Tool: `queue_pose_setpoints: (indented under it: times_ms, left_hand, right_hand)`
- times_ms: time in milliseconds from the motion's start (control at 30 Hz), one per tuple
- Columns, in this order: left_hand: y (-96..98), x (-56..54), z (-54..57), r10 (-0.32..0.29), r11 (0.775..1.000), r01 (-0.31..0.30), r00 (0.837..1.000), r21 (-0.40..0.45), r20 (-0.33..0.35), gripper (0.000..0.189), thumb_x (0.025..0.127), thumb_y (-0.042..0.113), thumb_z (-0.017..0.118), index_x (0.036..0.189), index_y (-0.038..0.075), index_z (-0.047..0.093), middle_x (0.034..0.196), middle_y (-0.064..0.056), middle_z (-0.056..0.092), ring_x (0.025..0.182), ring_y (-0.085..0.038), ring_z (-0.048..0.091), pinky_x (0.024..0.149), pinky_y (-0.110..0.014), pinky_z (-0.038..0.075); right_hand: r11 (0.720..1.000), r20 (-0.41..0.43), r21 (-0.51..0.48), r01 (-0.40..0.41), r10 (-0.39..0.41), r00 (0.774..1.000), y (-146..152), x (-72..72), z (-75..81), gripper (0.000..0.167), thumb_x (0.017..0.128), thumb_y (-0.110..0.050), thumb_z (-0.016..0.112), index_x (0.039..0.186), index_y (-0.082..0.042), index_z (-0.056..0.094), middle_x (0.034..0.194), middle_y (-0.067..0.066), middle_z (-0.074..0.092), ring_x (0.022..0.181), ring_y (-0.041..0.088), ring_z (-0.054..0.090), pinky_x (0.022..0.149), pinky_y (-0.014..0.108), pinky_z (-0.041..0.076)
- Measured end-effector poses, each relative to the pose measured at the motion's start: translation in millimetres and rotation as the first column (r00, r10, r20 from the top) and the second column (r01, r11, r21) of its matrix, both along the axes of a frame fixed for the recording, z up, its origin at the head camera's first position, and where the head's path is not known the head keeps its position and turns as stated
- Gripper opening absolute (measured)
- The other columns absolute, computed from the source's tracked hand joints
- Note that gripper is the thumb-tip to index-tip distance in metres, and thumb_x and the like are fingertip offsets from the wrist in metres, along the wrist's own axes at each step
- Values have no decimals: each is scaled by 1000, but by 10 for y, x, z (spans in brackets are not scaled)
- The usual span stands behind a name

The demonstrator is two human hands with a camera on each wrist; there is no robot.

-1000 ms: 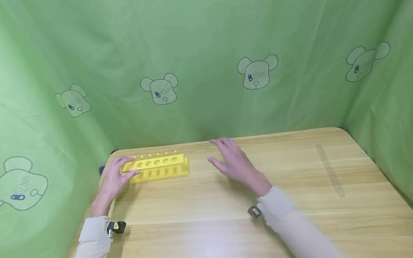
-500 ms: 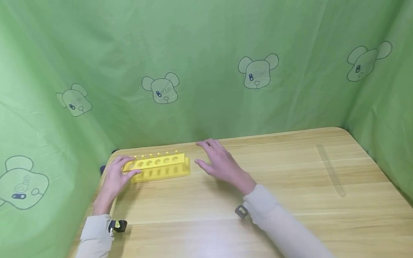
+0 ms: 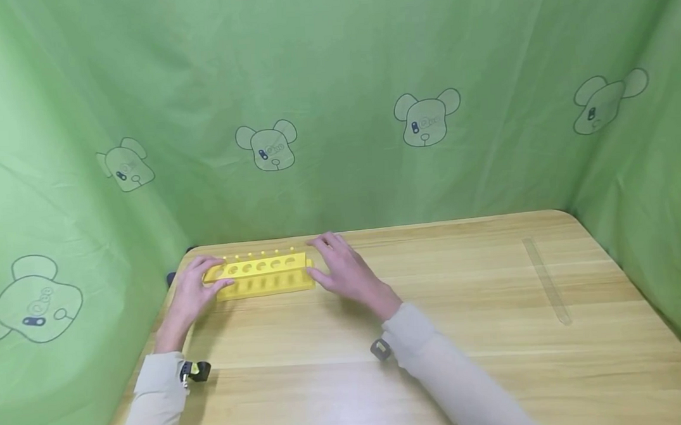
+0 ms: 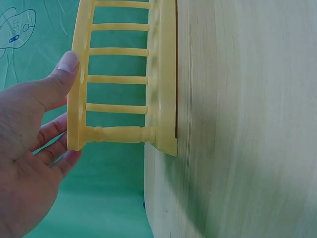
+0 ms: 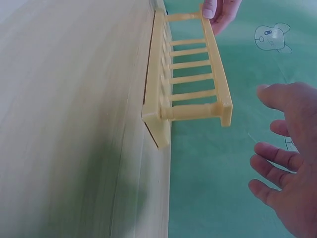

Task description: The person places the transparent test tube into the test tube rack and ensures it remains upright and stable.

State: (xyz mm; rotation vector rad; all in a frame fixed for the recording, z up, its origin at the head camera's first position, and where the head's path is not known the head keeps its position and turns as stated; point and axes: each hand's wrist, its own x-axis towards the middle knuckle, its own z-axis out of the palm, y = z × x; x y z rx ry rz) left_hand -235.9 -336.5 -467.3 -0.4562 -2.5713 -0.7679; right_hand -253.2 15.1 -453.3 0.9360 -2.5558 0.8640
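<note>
A yellow test tube rack, with a row of round holes along its top and a row of pegs at its back, stands at the table's back left. My left hand grips the left end of its top plate, thumb on the near edge and fingers on the far one. Near the right end of the rack is my right hand; in the right wrist view a gap shows between its spread fingers and the rack. Nothing is in the right hand.
A clear flat strip like a ruler lies on the right of the wooden table. Green curtains printed with bear heads hang behind the table and along both sides.
My right hand has moved left across the table, from the middle to the rack's right end. The left hand keeps its grip on the rack, which stays in place.
</note>
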Motion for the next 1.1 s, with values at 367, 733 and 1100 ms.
queue_pose_setpoints:
  times_ms: [367, 733, 1100]
  left_hand:
    - [16, -11, -21, -2, 1000, 2, 1000, -4, 6, 48, 77, 6, 89, 119, -7, 68, 118, -25, 65, 111, -45, 60, 102, -60, 47]
    - [24, -24, -24, 1, 1000, -1, 1000, -19, -7, 48, 77, 6, 90, 118, -7, 69, 115, -24, 66, 108, -45, 62, 100, -60, 49]
    - [18, -42, -20, -9, 1000, 9, 1000, -28, 1, 47, 77, 9, 90, 117, -7, 70, 115, -25, 66, 108, -45, 61, 99, -60, 49]
  right_hand:
    - [1000, 31, 15, -27, 26, 999, -214, -25, -24, 53, 95, -32, 76, 138, -7, 57, 132, 8, 58, 121, 23, 54, 102, 36, 53]
    - [996, 1, 83, -23, 23, 1000, -370, -75, -35, 51, 96, -34, 75, 138, -9, 58, 132, 5, 58, 121, 20, 54, 103, 32, 51]
    - [995, 6, 94, -30, 29, 1000, -473, -99, -33, 51, 96, -33, 75, 138, -9, 59, 129, 4, 58, 117, 18, 54, 101, 29, 51]
